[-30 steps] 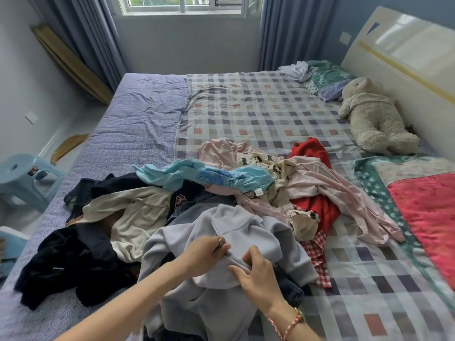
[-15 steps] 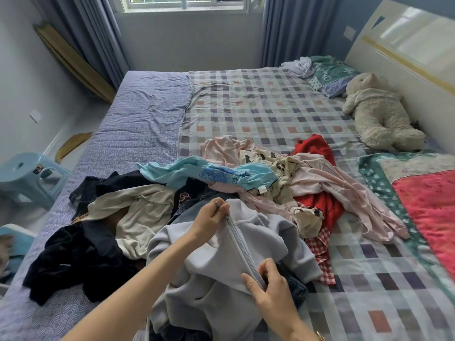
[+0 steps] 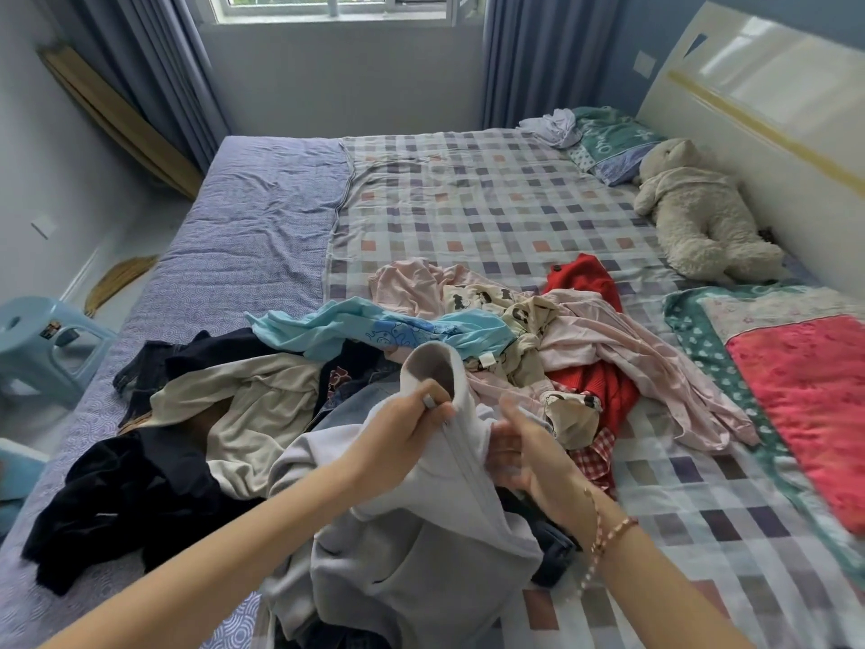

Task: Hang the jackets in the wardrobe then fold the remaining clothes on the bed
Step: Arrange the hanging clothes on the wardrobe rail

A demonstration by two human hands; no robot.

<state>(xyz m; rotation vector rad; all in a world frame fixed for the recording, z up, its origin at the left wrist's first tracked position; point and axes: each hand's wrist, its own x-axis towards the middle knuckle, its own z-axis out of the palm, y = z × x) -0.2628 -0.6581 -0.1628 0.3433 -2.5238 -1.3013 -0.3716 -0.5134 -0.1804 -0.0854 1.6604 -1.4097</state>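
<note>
My left hand [image 3: 407, 428] is curled tight round the top of the grey jacket [image 3: 421, 531]. Thumb and forefinger pinch the small metal zip pull [image 3: 428, 401] just under the collar [image 3: 430, 367], which stands up and open above my knuckles. The zip [image 3: 461, 466] runs down from that pinch toward me, its two sides closed together.

My right hand [image 3: 519, 454] is just to the right of the zip line, against the jacket's front. It is blurred. The fingers look loosely stretched toward the cloth, but I cannot tell whether they grip it or only touch it. A beaded bracelet [image 3: 613, 531] sits on that wrist.

The jacket is lifted at the collar and the rest is heaped at the near edge of the bed [image 3: 468, 203], on top of darker clothes. The rest of the pile spreads round it:
- a black garment [image 3: 107, 498] toward the near left corner
- a cream garment [image 3: 252, 400] beside the black one
- a light blue shirt [image 3: 374, 327] behind the collar
- pink clothes [image 3: 608, 339] and a red garment [image 3: 585, 278] to the right

A plush bear [image 3: 697, 217] lies by the right edge, against the headboard.
</note>
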